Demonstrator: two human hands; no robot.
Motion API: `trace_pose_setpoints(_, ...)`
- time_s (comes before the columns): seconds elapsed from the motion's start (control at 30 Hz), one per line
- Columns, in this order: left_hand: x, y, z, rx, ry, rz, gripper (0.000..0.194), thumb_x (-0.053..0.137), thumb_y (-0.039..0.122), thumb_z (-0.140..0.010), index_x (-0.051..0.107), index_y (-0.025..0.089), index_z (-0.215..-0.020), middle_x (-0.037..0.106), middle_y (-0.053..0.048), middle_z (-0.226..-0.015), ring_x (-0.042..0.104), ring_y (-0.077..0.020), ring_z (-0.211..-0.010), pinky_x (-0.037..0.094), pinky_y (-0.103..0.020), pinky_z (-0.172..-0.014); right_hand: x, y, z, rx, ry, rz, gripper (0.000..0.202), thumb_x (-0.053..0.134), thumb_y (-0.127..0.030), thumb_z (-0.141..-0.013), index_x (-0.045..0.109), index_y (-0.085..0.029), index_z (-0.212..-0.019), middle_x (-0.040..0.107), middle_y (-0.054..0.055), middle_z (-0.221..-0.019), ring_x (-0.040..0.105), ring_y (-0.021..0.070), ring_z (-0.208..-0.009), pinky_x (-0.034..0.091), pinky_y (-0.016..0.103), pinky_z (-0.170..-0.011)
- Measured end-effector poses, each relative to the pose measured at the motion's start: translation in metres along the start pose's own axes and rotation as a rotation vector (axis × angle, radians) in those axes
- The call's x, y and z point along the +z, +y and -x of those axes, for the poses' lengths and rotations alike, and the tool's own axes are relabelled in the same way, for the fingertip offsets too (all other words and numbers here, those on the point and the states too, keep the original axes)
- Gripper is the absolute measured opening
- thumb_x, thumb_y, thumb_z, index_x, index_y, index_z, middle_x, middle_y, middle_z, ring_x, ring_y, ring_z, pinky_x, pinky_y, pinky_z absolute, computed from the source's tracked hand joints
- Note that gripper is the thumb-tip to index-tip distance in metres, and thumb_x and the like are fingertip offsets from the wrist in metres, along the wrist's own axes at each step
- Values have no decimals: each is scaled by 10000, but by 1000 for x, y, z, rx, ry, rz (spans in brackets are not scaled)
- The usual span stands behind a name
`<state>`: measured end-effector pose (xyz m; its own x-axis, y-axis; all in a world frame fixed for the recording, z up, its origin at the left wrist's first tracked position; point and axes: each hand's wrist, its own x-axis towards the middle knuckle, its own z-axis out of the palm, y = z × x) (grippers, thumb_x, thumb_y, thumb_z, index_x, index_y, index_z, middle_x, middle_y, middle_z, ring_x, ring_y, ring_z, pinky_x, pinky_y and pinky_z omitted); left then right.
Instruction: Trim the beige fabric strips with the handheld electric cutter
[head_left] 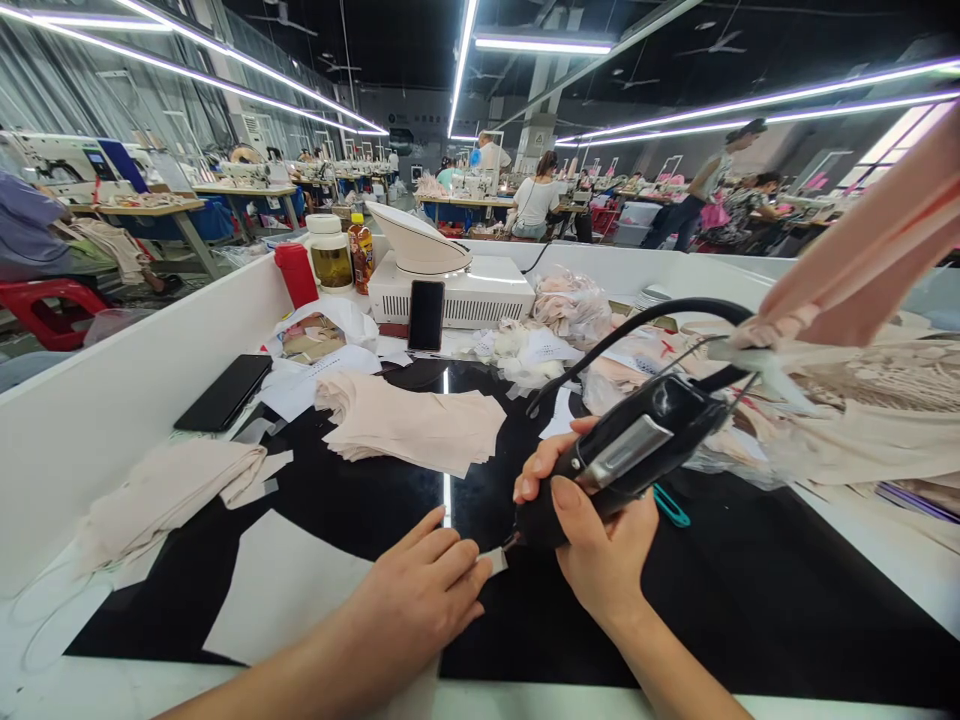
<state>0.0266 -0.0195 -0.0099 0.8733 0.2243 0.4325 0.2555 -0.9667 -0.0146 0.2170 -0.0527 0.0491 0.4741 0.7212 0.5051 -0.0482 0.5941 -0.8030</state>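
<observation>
One black tool [646, 430] fills the clamped grip of the right hand [611, 562], its tip by a small pale piece [496, 562] at 3 o'clock from the left hand [431, 580]. I cannot tell if the left pinches it. Tool work there seems in hand; the next move calls for steadiness.

Long white tubular ceiling lamps [544, 45] supply bright light; glare streaks the flat glossy black mat [750, 590]; left and right edges stretch.

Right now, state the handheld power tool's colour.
Power tool: black with a silver plate, shown in the head view.
</observation>
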Motion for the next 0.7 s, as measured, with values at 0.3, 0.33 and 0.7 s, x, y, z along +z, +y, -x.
trace_pose_setpoints(0.3, 2, -6, 0, 8, 11, 4, 201, 588, 267, -1100, 612, 153, -1264, 668, -4, -977, 669, -188, -940, 496, -439, -1163, -1, -1, 2, 22, 10, -63, 366, 828, -358, -904, 603, -301, -1187, 659, -47, -846, 661, 137, -629, 583, 298, -603)
trace_pose_setpoints(0.33, 1, -6, 0, 8, 16, 6, 195, 576, 262, -1104, 614, 152, -1262, 670, -5, -978, 670, -191, -941, 500, -442, -1158, -1, -1, 3, 27, 2, -71, 370, 831, -360, -903, 603, -302, -1190, 661, -46, -846, 663, 139, -630, 584, 299, -601)
trace_pose_setpoints(0.7, -3, -2, -1, 6, 5, 12, 201, 572, 273, -1110, 617, 157, -1268, 680, -12, -999, 674, -196, -956, 512, -448, -1150, -2, -7, 9, 22, -22, -56, 345, 821, -357, -922, 606, -302, -1186, 669, -40, -852, 664, 124, -625, 581, 274, -588)
